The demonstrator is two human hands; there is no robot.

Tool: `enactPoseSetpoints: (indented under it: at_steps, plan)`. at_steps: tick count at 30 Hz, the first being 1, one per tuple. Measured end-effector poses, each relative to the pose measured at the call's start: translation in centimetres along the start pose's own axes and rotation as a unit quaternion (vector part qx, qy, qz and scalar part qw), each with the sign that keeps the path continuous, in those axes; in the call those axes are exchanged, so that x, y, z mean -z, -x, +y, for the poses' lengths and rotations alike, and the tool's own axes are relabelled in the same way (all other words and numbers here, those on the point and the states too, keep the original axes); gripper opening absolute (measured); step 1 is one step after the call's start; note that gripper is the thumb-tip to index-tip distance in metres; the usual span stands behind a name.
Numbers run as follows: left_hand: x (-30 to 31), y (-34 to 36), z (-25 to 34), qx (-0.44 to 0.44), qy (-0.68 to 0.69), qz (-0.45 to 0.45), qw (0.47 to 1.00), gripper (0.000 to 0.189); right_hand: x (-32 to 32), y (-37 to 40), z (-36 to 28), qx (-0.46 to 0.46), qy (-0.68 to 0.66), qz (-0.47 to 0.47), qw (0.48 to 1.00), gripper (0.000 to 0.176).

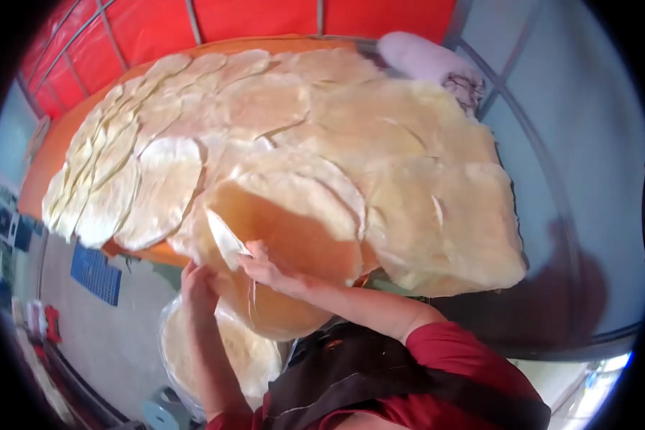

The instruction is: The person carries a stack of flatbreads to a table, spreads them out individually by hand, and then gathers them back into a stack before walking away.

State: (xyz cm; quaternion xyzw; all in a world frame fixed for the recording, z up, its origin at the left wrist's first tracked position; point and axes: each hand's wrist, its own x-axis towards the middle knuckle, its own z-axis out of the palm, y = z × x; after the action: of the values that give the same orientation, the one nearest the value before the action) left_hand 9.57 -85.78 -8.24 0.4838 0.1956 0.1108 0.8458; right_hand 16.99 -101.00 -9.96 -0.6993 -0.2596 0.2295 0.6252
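Note:
Large, thin round flatbreads [254,107] overlap across the table. One flatbread [294,215] lies nearest me and hangs over the front edge toward my body. My right hand [259,266] pinches a pale, folded-over edge of this sheet. My left hand [199,282] is closed at the left side of the same flatbread, its fingertips partly hidden against the edge. A thin strip dangles below my right hand. Beneath my forearms, a round plastic-lined container [168,344] holds more pale flatbread.
An orange cloth [43,183] covers the table under the breads. A rolled pale bundle [416,57] lies at the back right. Red sheeting [258,18] with metal bars stands behind. On the floor at left is a blue mat [95,274]; a grey panel [545,143] flanks the right.

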Motion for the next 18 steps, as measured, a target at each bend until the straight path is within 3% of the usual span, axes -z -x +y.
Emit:
enactPoseSetpoints:
  at_steps: [1,3,4,5,6,8,10,11,12,16,18]
  plan:
    - [2.6,-0.9,-0.7,-0.007,0.017,-0.062,0.998,0.024,0.4,-0.3,0.5,-0.058,-0.080,0.011,0.995,0.025]
    - [3.8,-1.3,-0.4,0.086,-0.062,0.014,0.994,0.028,1.0,-1.0,0.9,-0.169,-0.241,0.026,0.955,0.028]
    - [2.2,-0.6,-0.4,0.071,-0.084,0.052,0.993,0.025,1.0,-1.1,1.4,-0.166,-0.208,0.143,0.953,0.032]
    - [0.7,0.1,-0.4,0.056,-0.104,0.090,0.989,0.024,2.1,-1.5,1.7,-0.154,-0.170,0.122,0.966,0.033]
    - [4.2,-0.8,-1.9,0.048,-0.179,0.066,0.981,0.029,3.5,-1.6,2.0,-0.144,-0.131,0.100,0.976,0.035]
    - [2.1,1.5,0.4,0.038,-0.104,0.045,0.993,0.031,6.7,-2.1,4.6,-0.011,-0.121,0.106,0.987,0.037]
    - [4.0,1.9,0.7,0.025,-0.080,0.035,0.996,0.033,14.5,-2.2,-1.6,-0.053,-0.264,-0.070,0.961,0.028]
    - [7.7,1.6,-0.2,0.016,-0.093,0.034,0.995,0.034,17.5,-3.3,-0.7,-0.061,-0.209,0.037,0.975,0.025]
    - [9.8,1.8,-1.0,0.008,-0.098,0.051,0.994,0.034,20.8,-3.2,-3.8,-0.076,-0.153,-0.040,0.984,0.025]
    - [14.5,3.1,-4.5,-0.001,-0.074,0.098,0.992,0.035,28.1,-3.1,-10.0,-0.109,-0.085,0.017,0.990,0.013]
    - [12.5,3.6,-5.2,-0.009,-0.067,0.158,0.985,0.033,32.4,-4.0,-9.9,-0.153,-0.035,-0.038,0.987,0.016]
